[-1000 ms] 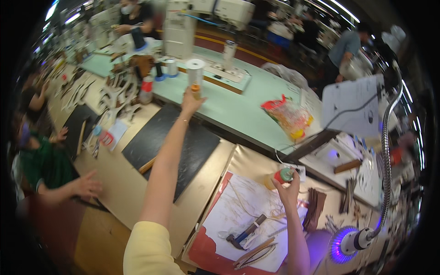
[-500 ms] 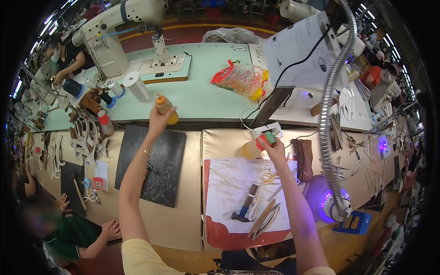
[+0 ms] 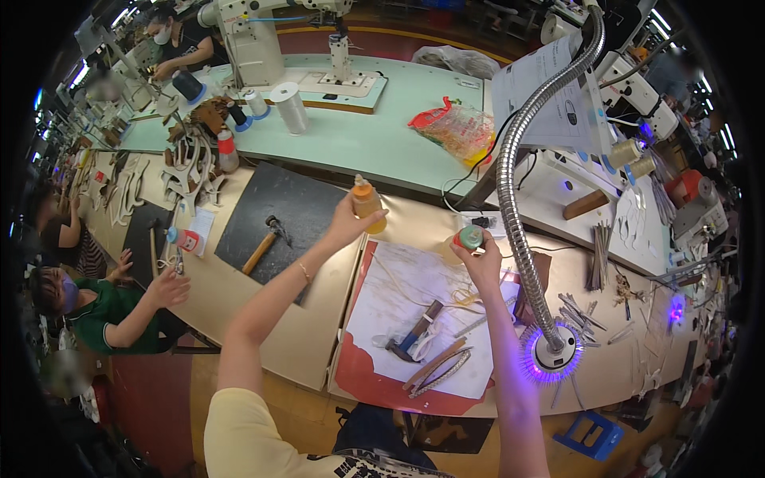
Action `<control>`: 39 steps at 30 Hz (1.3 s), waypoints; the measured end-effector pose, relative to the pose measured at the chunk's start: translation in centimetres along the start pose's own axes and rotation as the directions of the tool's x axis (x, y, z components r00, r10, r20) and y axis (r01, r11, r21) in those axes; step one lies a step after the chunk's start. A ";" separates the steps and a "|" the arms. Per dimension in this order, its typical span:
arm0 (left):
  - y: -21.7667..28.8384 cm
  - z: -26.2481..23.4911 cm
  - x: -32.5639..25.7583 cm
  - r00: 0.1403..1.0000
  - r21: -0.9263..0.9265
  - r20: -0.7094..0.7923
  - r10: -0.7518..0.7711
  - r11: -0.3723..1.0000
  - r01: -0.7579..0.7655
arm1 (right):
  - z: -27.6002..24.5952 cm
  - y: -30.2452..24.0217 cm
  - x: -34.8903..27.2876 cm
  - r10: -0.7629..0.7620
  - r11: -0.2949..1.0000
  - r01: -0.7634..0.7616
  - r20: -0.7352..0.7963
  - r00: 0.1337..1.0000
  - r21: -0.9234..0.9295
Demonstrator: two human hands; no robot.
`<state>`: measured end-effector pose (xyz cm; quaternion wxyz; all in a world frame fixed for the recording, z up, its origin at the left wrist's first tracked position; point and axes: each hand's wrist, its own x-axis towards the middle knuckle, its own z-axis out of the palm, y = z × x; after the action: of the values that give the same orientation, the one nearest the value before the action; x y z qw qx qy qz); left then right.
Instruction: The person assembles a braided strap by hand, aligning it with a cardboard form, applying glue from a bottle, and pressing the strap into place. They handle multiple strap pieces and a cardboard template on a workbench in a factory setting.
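My left hand [image 3: 344, 226] is wrapped round a squeeze bottle [image 3: 367, 209] of amber liquid with an orange nozzle cap, held upright above the bench near its far edge. To its right, my right hand [image 3: 483, 261] grips a jar [image 3: 468, 237] with a green top and red band; its pale lower part is partly hidden. Under both hands lies a white sheet [image 3: 406, 279] on a red backing. On it rest a hammer [image 3: 416, 333] with a blue head end, a braided strap [image 3: 443, 373] and a brown strip [image 3: 434, 362].
A flexible metal lamp neck [image 3: 510, 175] arches down to a purple-lit ring lamp [image 3: 551, 354] beside my right forearm. Left lies a black board [image 3: 263, 207] with a wooden-handled hammer [image 3: 261, 248]. A co-worker in green [image 3: 127, 315] sits left. A sewing machine [image 3: 339, 60] stands beyond.
The view has swung left, showing more of the co-worker. My left hand has carried the amber bottle rightward, closer to the right hand, which still holds the jar.
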<state>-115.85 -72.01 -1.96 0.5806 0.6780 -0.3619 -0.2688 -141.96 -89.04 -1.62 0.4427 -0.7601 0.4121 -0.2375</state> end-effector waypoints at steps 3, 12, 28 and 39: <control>-0.7 1.1 0.2 1.000 0.023 -0.007 -0.020 1.000 0.021 | 0.5 0.1 0.5 0.005 1.000 -0.005 -0.013 1.000 0.030; -2.5 3.9 0.9 0.999 0.037 -0.048 0.016 0.999 -0.015 | 3.1 1.5 2.5 -0.055 0.998 0.054 0.010 0.998 0.033; -5.9 4.6 1.5 0.999 0.218 0.018 -0.046 0.975 0.041 | 3.8 5.2 2.0 -0.049 0.995 0.059 0.113 0.992 -0.080; -6.0 -11.4 11.9 0.859 0.448 -0.482 0.171 0.891 0.074 | 4.0 5.1 1.6 -0.040 0.995 0.050 0.109 0.993 -0.088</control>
<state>-98.75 -74.44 -5.15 0.4887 0.8307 -0.2653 0.0266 -140.33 -89.83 -8.01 0.4237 -0.8002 0.3808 -0.1875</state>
